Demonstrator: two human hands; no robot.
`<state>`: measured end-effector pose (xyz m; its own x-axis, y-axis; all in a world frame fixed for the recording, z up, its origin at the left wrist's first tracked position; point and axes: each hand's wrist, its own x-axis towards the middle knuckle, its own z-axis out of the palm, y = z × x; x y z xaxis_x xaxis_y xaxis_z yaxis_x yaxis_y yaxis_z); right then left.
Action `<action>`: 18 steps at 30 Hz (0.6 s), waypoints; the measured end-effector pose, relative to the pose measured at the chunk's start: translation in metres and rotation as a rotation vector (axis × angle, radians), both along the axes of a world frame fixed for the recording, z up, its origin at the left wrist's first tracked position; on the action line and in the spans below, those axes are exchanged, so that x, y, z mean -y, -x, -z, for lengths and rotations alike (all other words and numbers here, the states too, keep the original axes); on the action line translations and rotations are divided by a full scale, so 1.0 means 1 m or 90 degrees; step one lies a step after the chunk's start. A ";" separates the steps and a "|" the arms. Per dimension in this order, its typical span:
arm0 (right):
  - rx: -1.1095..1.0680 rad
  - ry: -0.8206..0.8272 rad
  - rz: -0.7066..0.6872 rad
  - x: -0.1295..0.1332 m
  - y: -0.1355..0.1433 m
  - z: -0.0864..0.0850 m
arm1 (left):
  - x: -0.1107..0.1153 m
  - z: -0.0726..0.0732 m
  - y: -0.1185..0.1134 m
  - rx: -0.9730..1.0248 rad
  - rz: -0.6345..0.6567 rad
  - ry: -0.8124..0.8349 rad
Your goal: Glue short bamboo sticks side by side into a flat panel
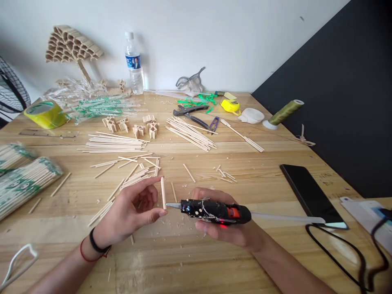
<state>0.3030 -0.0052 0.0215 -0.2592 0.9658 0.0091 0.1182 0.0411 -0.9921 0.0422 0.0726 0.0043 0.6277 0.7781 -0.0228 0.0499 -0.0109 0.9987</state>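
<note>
Between the thumb and index fingertip of my left hand (pixel 134 208) a short wooden stick piece (pixel 163 192) is held roughly upright. My right hand (pixel 220 224) is wrapped round a black glue gun (pixel 211 211), whose red light is lit and whose metal nozzle points left. The nozzle tip is at the lower end of the stick piece; whether glue is coming out is too small to tell. A clear glue stick (pixel 284 218) sticks out of the gun's rear. Loose cut sticks (pixel 137 177) lie just beyond my left hand.
Long sticks (pixel 114 143), small glued stick pieces (pixel 139 130), pliers (pixel 196 118), a yellow tape measure (pixel 230 106) and a water bottle (pixel 134 67) stand or lie farther back. Bagged sticks (pixel 27 183) are at left. A phone (pixel 309 192) and black cable (pixel 337 265) lie at right.
</note>
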 end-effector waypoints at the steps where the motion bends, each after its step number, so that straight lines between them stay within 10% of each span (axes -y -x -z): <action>1: 0.003 0.004 0.026 0.001 0.000 0.004 | 0.000 0.000 0.000 0.000 0.007 0.000; 10: 0.048 -0.026 0.155 0.014 -0.007 0.029 | -0.003 -0.003 0.002 0.005 0.042 0.021; 18: 0.081 -0.028 0.031 0.009 -0.010 0.020 | -0.005 -0.001 0.003 -0.002 0.053 0.039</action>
